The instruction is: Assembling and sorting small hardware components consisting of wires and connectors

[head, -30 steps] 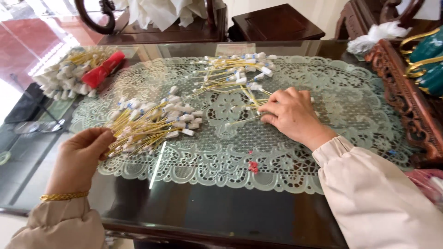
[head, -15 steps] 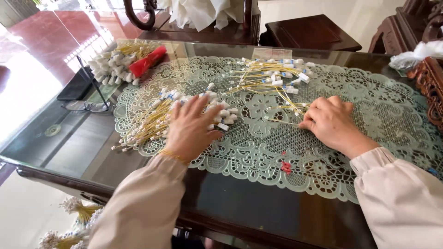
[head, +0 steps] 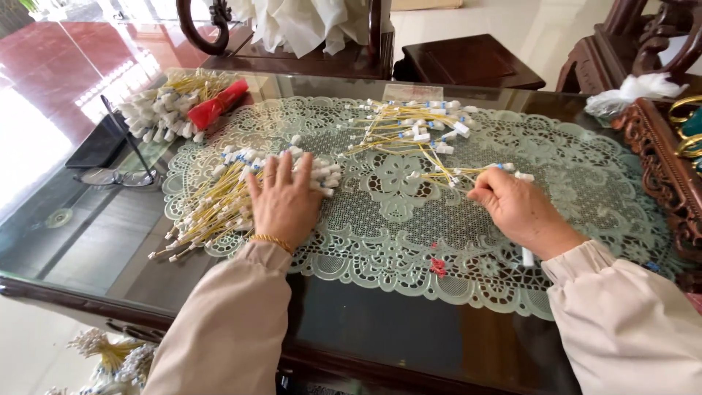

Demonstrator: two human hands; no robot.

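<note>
My left hand [head: 284,201] lies flat, fingers spread, on a pile of thin yellow wires with white end plugs [head: 212,205] at the left of a pale green lace mat [head: 585,190]. My right hand [head: 515,208] rests on the mat at the right, fingers curled on a few yellow wires [head: 479,172] that trail from a loose heap of the same wires [head: 413,132] at the mat's far middle. A gold bracelet sits on my left wrist.
A bundle of wires with a red band [head: 186,110] lies at the far left. Folded glasses [head: 121,175] and a dark flat case [head: 99,143] sit on the glass tabletop [head: 80,241]. A small red scrap [head: 438,267] lies near the mat's front. Carved wooden furniture [head: 669,175] stands at right.
My left hand has moved from the table's near left edge up onto the left wire pile. My right hand stayed by the loose wires; the view shifted.
</note>
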